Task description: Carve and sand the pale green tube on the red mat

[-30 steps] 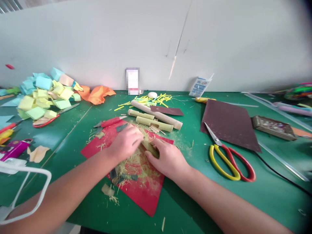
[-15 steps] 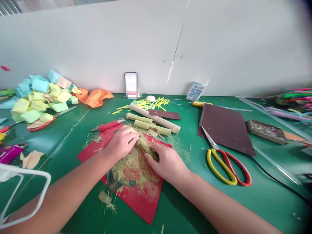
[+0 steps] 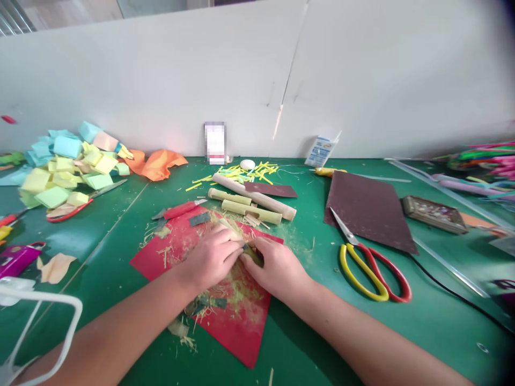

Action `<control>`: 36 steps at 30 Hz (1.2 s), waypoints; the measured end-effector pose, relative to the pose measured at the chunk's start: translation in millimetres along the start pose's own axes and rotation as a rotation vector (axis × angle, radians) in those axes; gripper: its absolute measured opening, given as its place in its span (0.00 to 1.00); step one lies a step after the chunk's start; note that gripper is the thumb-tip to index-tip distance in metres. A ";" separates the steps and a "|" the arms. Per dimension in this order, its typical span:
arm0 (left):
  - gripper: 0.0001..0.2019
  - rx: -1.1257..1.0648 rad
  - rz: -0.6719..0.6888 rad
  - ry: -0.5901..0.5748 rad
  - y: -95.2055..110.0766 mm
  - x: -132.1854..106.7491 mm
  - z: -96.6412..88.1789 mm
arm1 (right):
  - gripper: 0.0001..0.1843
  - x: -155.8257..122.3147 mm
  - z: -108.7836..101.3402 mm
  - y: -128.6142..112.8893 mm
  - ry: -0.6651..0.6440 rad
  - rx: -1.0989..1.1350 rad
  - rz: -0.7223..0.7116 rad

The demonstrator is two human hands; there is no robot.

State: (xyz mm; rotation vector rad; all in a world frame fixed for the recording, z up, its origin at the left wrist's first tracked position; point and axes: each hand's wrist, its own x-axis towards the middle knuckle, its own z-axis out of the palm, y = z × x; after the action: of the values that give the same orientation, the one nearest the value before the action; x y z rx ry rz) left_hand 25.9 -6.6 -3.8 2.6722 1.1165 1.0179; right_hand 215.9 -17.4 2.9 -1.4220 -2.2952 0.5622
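Note:
My right hand (image 3: 277,268) is wrapped round the near end of a short bamboo tube (image 3: 233,228), which lies aslant over a red sheet (image 3: 235,332). My left hand (image 3: 215,257) is closed over the tube's upper side, fingers pressed together. A small dark scrap that looks like sandpaper (image 3: 246,247) shows at its fingertips, mostly hidden. Fine shavings and dark scraps cover the sheet about my hands. Just beyond are two cut bamboo pieces (image 3: 251,211) and a longer pale tube (image 3: 277,203). A red-handled knife (image 3: 179,209) rests at the sheet's far left edge.
Scissors (image 3: 362,268) with yellow and red handles lie right, overlapping a dark brown sheet (image 3: 368,212). A tin (image 3: 434,214) sits beyond it. Folded paper pieces (image 3: 64,166) are heaped at left. A white frame (image 3: 74,321) stands near my left forearm. A phone (image 3: 216,142) leans on the wall.
My left hand has slid along the tube toward me, nearer my right hand. A dark scrap on the red sheet is now uncovered. My right hand keeps its hold.

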 end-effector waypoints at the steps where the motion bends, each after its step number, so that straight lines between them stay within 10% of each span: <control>1: 0.07 0.008 -0.006 0.010 -2.2 -0.2 0.1 | 0.11 -0.1 -0.5 -0.3 -0.001 -0.006 0.001; 9: 0.09 0.127 -0.114 0.132 -39.7 7.7 -7.7 | 0.12 0.2 -3.3 -1.3 0.047 -0.074 0.022; 36: 0.09 0.079 -0.038 0.034 -26.4 13.5 -9.3 | 0.07 2.4 -3.6 2.8 0.043 -0.040 -0.022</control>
State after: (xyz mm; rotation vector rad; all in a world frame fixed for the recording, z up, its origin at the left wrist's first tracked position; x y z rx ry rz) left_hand 11.2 20.0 2.9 2.6922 1.2349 1.0374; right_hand 218.8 -13.6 4.7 -1.4117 -2.2977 0.4771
